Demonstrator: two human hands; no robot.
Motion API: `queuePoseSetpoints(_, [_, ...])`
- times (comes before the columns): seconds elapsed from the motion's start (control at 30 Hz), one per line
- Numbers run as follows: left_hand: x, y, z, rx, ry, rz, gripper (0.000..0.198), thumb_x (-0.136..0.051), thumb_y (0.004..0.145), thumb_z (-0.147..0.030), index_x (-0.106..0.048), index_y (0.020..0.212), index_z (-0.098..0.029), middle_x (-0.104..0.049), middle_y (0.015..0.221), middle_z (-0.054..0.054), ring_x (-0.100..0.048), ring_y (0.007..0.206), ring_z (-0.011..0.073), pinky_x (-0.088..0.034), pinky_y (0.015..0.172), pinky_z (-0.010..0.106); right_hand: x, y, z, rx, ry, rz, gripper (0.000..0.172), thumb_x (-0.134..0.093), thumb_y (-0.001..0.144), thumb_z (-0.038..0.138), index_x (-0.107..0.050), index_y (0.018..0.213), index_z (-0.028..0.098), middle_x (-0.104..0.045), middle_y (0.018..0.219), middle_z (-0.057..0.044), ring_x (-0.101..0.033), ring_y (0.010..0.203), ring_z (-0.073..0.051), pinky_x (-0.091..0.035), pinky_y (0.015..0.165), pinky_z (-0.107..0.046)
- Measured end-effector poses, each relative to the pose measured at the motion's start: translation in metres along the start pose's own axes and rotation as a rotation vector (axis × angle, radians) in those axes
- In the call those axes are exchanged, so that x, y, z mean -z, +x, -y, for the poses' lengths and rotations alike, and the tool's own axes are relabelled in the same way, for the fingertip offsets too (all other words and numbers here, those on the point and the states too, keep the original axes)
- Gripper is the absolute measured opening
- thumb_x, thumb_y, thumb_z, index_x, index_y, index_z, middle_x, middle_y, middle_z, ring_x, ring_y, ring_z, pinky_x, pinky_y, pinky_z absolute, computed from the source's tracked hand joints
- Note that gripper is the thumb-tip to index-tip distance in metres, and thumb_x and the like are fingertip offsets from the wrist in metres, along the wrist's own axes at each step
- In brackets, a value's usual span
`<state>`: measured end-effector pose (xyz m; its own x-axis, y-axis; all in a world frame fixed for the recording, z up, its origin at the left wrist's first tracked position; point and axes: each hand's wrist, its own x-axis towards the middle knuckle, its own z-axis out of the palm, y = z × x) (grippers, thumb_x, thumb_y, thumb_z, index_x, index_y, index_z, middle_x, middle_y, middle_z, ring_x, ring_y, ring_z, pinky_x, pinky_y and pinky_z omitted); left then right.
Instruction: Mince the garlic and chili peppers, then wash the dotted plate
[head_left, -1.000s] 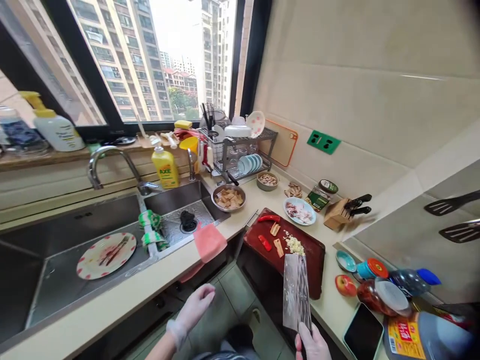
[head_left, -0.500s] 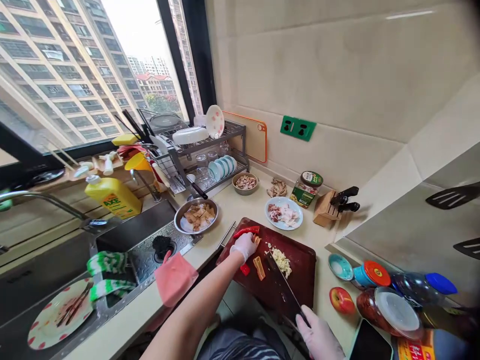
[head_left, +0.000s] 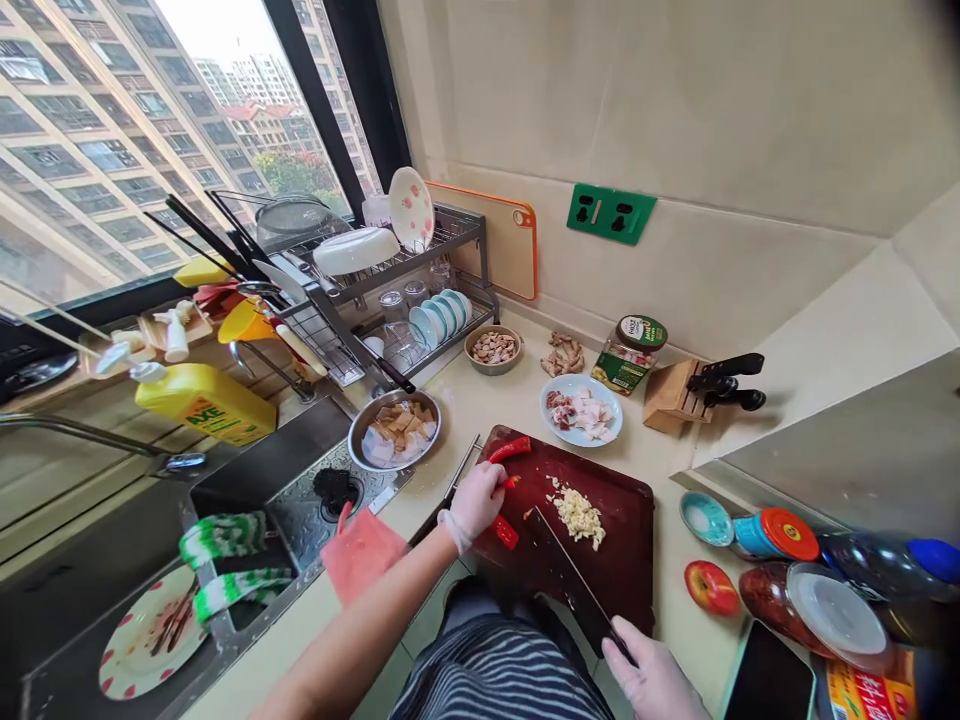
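Since a second ago, the left hand (head_left: 478, 502) has been brought to the pepper (head_left: 511, 448) on the board (head_left: 622, 510); cutting seems in hand. Whether anything is pinched there cannot be told. Right of lower centre, the knife (head_left: 576, 583) is gripped by the handle in the right hand (head_left: 654, 672), its long axis slanted, pointed upper left.

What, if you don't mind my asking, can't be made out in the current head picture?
All in the head view:
- Whatever the left hand may be pinching: the hand itself covers it.
- Handle end of the knife: covered by the right hand.
- Near end of the phone: cut off by the bottom edge.
- Inside of the knife block: hidden by its wooden sides.
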<state>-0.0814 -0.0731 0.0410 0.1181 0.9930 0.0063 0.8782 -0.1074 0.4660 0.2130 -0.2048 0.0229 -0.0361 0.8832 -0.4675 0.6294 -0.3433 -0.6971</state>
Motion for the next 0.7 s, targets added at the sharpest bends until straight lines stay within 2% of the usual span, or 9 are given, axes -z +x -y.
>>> queuePoseSetpoints(0.17, [-0.028,-0.028,0.000,-0.172,0.259,0.115,0.016,-0.045,0.089,-0.021,-0.061,0.089,-0.018,-0.064,0.088,0.007,-0.057,0.085,0.0233,-0.044,0.076,0.036,-0.007,0.008,0.020,0.032,-0.151,-0.023,0.048,-0.045,0.077,0.058,-0.068,0.095,0.020,-0.063,0.055,-0.003,-0.061,0.051,-0.021,-0.044,0.048,-0.026])
queuePoseSetpoints(0.27, [-0.030,-0.037,0.004,-0.188,0.274,0.138,0.023,-0.040,0.092,-0.023,-0.062,0.087,-0.019,-0.064,0.089,0.007,-0.058,0.086,0.0229,-0.044,0.076,0.036,-0.004,0.012,0.030,0.081,-0.206,-0.052,0.049,-0.041,0.080,0.058,-0.068,0.095,0.019,-0.068,0.063,-0.006,-0.065,0.059,-0.022,-0.046,0.053,-0.025])
queuePoseSetpoints(0.4, [-0.022,-0.031,0.006,-0.111,0.170,0.104,0.017,-0.048,0.089,-0.026,-0.061,0.099,-0.020,-0.064,0.097,0.006,-0.057,0.091,0.0221,-0.045,0.081,0.035,0.010,0.013,0.047,0.114,-0.258,-0.065,0.046,-0.043,0.080,0.055,-0.068,0.097,0.020,-0.072,0.079,-0.009,-0.067,0.069,-0.021,-0.048,0.061,-0.024])
queuePoseSetpoints(0.5, [-0.023,-0.017,0.005,-0.056,0.157,0.148,0.027,-0.061,0.081,-0.026,-0.061,0.108,-0.020,-0.062,0.107,0.008,-0.055,0.099,0.0269,-0.046,0.084,0.039,0.020,0.013,0.057,0.106,-0.295,-0.011,0.045,-0.039,0.082,0.052,-0.067,0.098,0.021,-0.073,0.080,-0.007,-0.066,0.066,-0.020,-0.047,0.058,-0.024])
queuePoseSetpoints(0.57, [-0.025,-0.010,0.008,-0.108,0.125,0.246,0.027,-0.062,0.079,-0.019,-0.064,0.105,-0.020,-0.062,0.106,0.009,-0.055,0.101,0.0280,-0.047,0.085,0.039,0.023,0.012,0.061,0.117,-0.325,0.016,0.046,-0.036,0.084,0.051,-0.067,0.100,0.021,-0.073,0.082,-0.007,-0.066,0.066,-0.020,-0.046,0.057,-0.024])
queuePoseSetpoints(0.63, [-0.025,-0.007,0.017,-0.241,0.002,0.332,0.027,-0.060,0.077,-0.011,-0.066,0.102,-0.020,-0.063,0.108,0.008,-0.055,0.103,0.0254,-0.046,0.090,0.037,0.024,0.011,0.065,0.127,-0.367,0.030,0.047,-0.034,0.085,0.050,-0.066,0.103,0.020,-0.073,0.085,-0.008,-0.067,0.071,-0.021,-0.046,0.058,-0.025])
queuePoseSetpoints(0.7, [-0.022,-0.009,0.028,-0.304,-0.178,0.297,0.029,-0.058,0.077,-0.009,-0.065,0.103,-0.019,-0.062,0.113,0.009,-0.055,0.106,0.0225,-0.044,0.096,0.036,0.023,0.011,0.070,0.138,-0.424,0.047,0.045,-0.033,0.087,0.046,-0.065,0.105,0.019,-0.073,0.090,-0.010,-0.067,0.079,-0.022,-0.046,0.062,-0.025])
